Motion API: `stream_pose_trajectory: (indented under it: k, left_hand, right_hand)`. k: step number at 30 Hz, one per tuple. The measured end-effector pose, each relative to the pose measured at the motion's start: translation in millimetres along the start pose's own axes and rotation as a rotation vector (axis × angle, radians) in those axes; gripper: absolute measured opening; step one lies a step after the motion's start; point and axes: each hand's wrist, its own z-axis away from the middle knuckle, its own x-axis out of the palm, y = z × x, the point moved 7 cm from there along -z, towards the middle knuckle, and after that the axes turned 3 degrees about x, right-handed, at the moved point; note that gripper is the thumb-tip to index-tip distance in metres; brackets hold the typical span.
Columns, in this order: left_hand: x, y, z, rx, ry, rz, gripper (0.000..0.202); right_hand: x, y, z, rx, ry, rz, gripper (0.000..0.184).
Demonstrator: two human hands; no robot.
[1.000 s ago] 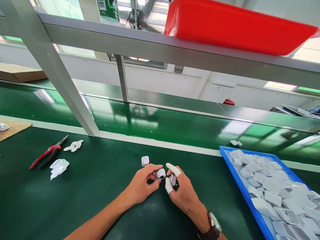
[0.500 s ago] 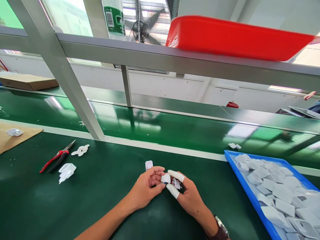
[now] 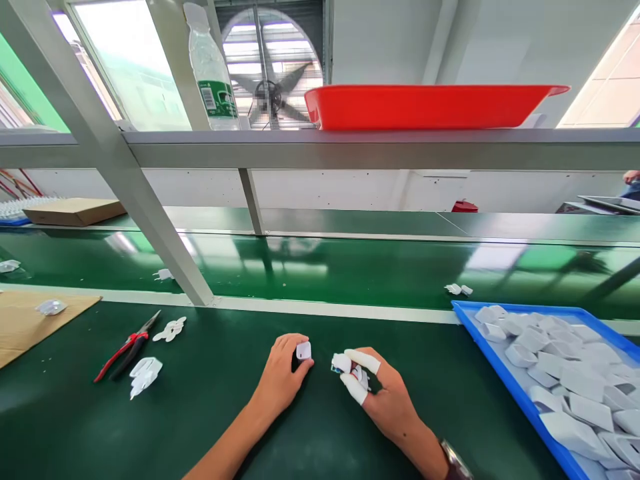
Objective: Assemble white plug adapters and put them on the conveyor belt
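Note:
My left hand (image 3: 284,375) rests on the green table mat with its fingers curled around a small white square cap (image 3: 303,351), pinching it. Close to its right, my right hand (image 3: 373,387) wears white finger cots on thumb and forefinger. It grips a small white charger part (image 3: 342,363) with a bit of blue and dark detail showing. The two hands are a few centimetres apart. A watch shows on my right wrist at the bottom edge.
A blue tray (image 3: 493,367) of several white charger shells sits at right. Red-handled pliers (image 3: 125,348), white plastic bits (image 3: 170,329) and a white shell (image 3: 144,370) lie at left. Cardboard (image 3: 25,320) is far left. Beyond runs a green conveyor (image 3: 350,267); overhead, a shelf holds a red tray (image 3: 425,107) and a bottle (image 3: 213,73).
My left hand left the part held by my right hand and closed on the small white cap lying on the mat. The camera tilted upward.

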Motion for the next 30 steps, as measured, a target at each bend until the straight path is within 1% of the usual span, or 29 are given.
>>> stream_pose_trajectory:
  k: [2,5,7,9,12,14,18,20,21,23,26,30]
  left_hand:
    - [1.7,7.3,1.8,0.052,0.001,0.045,0.030]
    - [0.7,22.6,5.2,0.176,0.029,0.097,0.031]
    - [-0.4,30.9,7.7,0.247,0.052,0.104,0.032]
    - [-1.3,36.1,9.9,0.277,0.071,0.095,0.033]
    - [-2.6,42.8,12.3,0.283,0.074,0.086,0.041]
    - [-2.9,48.2,13.9,0.288,0.056,0.089,0.044]
    - [-2.1,53.3,16.1,0.261,0.028,0.117,0.028]
    - [-0.4,50.8,16.7,0.211,0.018,0.149,0.022]
    - [1.2,49.0,16.9,0.181,0.005,0.164,0.023]
    - [4.8,47.2,17.6,0.148,-0.036,0.179,0.026]
    - [7.7,49.5,19.1,0.179,-0.088,0.190,0.027]
    - [8.6,48.7,21.3,0.245,-0.092,0.208,0.047]
  right_hand:
    - [0.3,-0.9,0.4,-0.045,0.007,0.016,0.036]
    - [1.1,-1.3,2.4,-0.104,0.024,0.043,0.040]
    - [1.4,0.9,4.1,-0.102,0.044,0.047,0.045]
    - [1.5,3.7,5.5,-0.073,0.057,0.035,0.048]
    - [1.5,4.3,6.3,-0.047,0.060,0.025,0.041]
    - [1.1,2.6,5.8,-0.049,0.058,0.026,0.037]
    - [-0.4,-1.3,4.3,-0.061,0.067,0.012,0.037]
    - [-0.4,-2.4,3.6,-0.059,0.065,-0.004,0.038]
    - [-0.2,-2.5,3.3,-0.053,0.062,-0.009,0.037]
    - [0.1,-2.3,2.9,-0.041,0.059,-0.010,0.036]
    - [0.0,-0.3,3.6,-0.024,0.072,0.002,0.034]
    - [-2.1,5.8,6.7,0.033,0.123,0.050,0.035]
